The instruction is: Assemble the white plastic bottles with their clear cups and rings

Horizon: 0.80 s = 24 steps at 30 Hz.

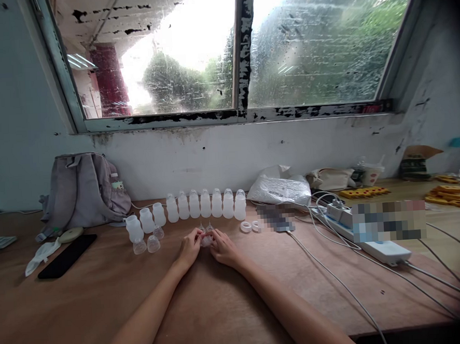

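My left hand (190, 248) and my right hand (224, 249) meet low over the table, fingers closed around small clear baby bottle nipples (209, 228). Two pointed tips rise between the fingertips; the parts beneath are largely hidden. Behind them stands a row of several frosted baby bottles (205, 203) with clear domed caps. To the left are three frosted bottles (134, 228) without caps, with three clear domed caps (153, 243) in front of them. Two white bottle rings (246, 226) lie to the right of my right hand.
A grey backpack (79, 191) leans by the wall at left, with a black phone-like slab (67, 257) before it. A silver padded bag (280, 188), a white power strip (383, 250) and several cables occupy the right. Yellow plastic parts (447, 197) lie farther right.
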Each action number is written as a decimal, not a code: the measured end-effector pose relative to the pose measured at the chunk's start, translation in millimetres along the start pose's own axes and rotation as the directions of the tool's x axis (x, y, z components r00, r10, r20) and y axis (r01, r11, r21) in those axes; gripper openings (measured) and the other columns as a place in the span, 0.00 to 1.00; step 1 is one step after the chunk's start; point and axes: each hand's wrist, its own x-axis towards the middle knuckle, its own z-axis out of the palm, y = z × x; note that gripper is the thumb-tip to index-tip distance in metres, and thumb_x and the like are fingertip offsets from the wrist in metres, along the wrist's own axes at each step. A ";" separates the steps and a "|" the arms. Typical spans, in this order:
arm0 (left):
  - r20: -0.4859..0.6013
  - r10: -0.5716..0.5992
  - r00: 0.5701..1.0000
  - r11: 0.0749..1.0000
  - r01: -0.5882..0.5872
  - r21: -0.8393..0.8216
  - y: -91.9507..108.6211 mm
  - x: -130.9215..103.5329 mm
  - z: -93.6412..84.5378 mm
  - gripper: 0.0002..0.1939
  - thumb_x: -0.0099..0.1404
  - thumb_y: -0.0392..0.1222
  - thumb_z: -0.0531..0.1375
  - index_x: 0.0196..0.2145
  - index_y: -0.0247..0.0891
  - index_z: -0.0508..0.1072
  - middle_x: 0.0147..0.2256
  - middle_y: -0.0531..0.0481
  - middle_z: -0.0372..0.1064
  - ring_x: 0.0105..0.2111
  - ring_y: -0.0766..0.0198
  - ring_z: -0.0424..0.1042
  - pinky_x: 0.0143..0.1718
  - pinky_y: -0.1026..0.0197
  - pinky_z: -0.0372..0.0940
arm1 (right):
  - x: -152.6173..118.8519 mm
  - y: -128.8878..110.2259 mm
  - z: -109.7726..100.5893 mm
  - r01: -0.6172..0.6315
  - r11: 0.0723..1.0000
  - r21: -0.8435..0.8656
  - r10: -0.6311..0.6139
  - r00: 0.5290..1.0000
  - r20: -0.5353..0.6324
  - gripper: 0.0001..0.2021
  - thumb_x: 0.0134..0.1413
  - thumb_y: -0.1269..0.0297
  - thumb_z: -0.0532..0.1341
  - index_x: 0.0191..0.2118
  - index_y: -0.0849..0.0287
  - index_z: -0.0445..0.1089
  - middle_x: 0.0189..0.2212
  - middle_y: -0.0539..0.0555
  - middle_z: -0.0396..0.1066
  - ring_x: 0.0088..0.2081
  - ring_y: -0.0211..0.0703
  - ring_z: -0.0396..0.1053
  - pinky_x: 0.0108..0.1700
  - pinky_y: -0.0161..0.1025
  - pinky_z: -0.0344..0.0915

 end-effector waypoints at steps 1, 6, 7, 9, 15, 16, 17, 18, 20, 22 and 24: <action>0.004 -0.019 1.000 0.999 0.019 -0.050 1.1 -0.2 0.2 0.11 0.61 0.44 0.47 0.30 0.38 0.66 0.26 0.53 0.68 0.24 0.67 0.66 0.28 0.65 0.60 | 0.4 -1.1 0.5 0.005 1.000 0.015 -0.004 1.000 -0.026 0.15 0.44 0.74 0.52 0.41 0.57 0.59 0.37 0.55 0.63 0.39 0.42 0.61 0.41 0.38 0.56; -0.009 -0.147 0.989 0.958 0.140 -0.250 8.0 -1.1 4.6 0.14 0.60 0.49 0.47 0.32 0.37 0.66 0.22 0.53 0.66 0.20 0.68 0.65 0.22 0.67 0.59 | 3.1 0.8 10.6 -0.128 0.987 0.096 0.141 0.979 -0.148 0.08 0.46 0.72 0.51 0.35 0.58 0.59 0.25 0.50 0.64 0.27 0.37 0.62 0.31 0.33 0.57; -0.025 -0.173 0.985 0.948 0.160 -0.276 9.3 -1.4 5.4 0.15 0.60 0.50 0.47 0.33 0.37 0.66 0.22 0.53 0.66 0.19 0.68 0.65 0.21 0.67 0.59 | 3.5 1.7 12.5 -0.164 0.980 0.110 0.181 0.971 -0.160 0.09 0.45 0.71 0.51 0.36 0.58 0.58 0.23 0.48 0.63 0.25 0.37 0.61 0.29 0.32 0.56; -0.038 -0.185 0.982 0.943 0.167 -0.287 11.6 -2.5 6.6 0.16 0.60 0.50 0.46 0.33 0.36 0.66 0.21 0.54 0.65 0.18 0.69 0.64 0.20 0.67 0.59 | 4.0 2.7 14.4 -0.218 0.967 0.133 0.239 0.955 -0.172 0.09 0.43 0.70 0.53 0.35 0.58 0.58 0.20 0.46 0.61 0.22 0.35 0.59 0.27 0.31 0.54; 0.039 -0.137 0.990 0.958 0.142 -0.251 18.5 -7.9 7.6 0.15 0.62 0.48 0.44 0.29 0.38 0.64 0.13 0.58 0.58 0.13 0.69 0.60 0.19 0.68 0.56 | 6.3 -1.9 9.9 -0.245 0.913 0.326 0.306 0.940 -0.150 0.06 0.39 0.69 0.53 0.28 0.57 0.55 0.17 0.43 0.55 0.20 0.33 0.54 0.24 0.29 0.51; 0.055 -0.129 0.990 0.957 0.139 -0.255 19.7 -8.4 7.4 0.15 0.62 0.47 0.43 0.29 0.38 0.64 0.12 0.59 0.56 0.13 0.69 0.60 0.18 0.68 0.55 | 6.7 -2.3 9.2 -0.238 0.897 0.371 0.309 0.941 -0.142 0.06 0.39 0.70 0.53 0.28 0.57 0.55 0.17 0.43 0.55 0.20 0.33 0.54 0.24 0.29 0.51; 0.069 -0.121 0.990 0.957 0.135 -0.255 20.9 -8.8 7.1 0.14 0.62 0.47 0.43 0.30 0.38 0.63 0.11 0.60 0.55 0.12 0.69 0.59 0.18 0.68 0.55 | 7.1 -2.2 8.8 -0.233 0.882 0.410 0.311 0.941 -0.133 0.06 0.39 0.70 0.53 0.28 0.57 0.54 0.17 0.42 0.55 0.20 0.33 0.53 0.23 0.29 0.51; 0.083 -0.112 0.990 0.959 0.129 -0.250 21.9 -9.0 6.7 0.14 0.62 0.46 0.43 0.30 0.39 0.63 0.11 0.60 0.54 0.12 0.69 0.59 0.18 0.68 0.55 | 7.4 -1.7 8.8 -0.230 0.867 0.442 0.313 0.941 -0.125 0.07 0.38 0.70 0.53 0.28 0.56 0.54 0.17 0.42 0.55 0.20 0.33 0.53 0.23 0.29 0.51; 0.110 -0.093 0.990 0.966 0.116 -0.233 23.4 -9.4 6.0 0.13 0.62 0.46 0.43 0.31 0.39 0.63 0.10 0.61 0.54 0.12 0.69 0.59 0.18 0.68 0.55 | 7.8 0.4 9.6 -0.230 0.844 0.485 0.318 0.942 -0.106 0.08 0.38 0.71 0.52 0.29 0.57 0.54 0.17 0.42 0.55 0.20 0.32 0.52 0.22 0.28 0.50; 0.130 -0.067 0.989 0.976 0.092 -0.195 24.1 -9.8 5.6 0.13 0.63 0.45 0.43 0.32 0.39 0.63 0.11 0.61 0.54 0.12 0.69 0.59 0.19 0.68 0.56 | 8.2 3.0 11.0 -0.237 0.833 0.499 0.321 0.943 -0.089 0.07 0.37 0.72 0.52 0.28 0.57 0.54 0.17 0.42 0.54 0.20 0.32 0.52 0.22 0.28 0.49; 0.134 -0.027 0.991 0.990 0.045 -0.132 24.4 -10.1 5.5 0.12 0.62 0.44 0.44 0.32 0.39 0.64 0.13 0.59 0.58 0.15 0.69 0.62 0.22 0.68 0.57 | 8.5 5.3 12.4 -0.247 0.836 0.490 0.328 0.941 -0.086 0.06 0.36 0.72 0.52 0.26 0.57 0.54 0.16 0.42 0.54 0.20 0.32 0.51 0.21 0.28 0.49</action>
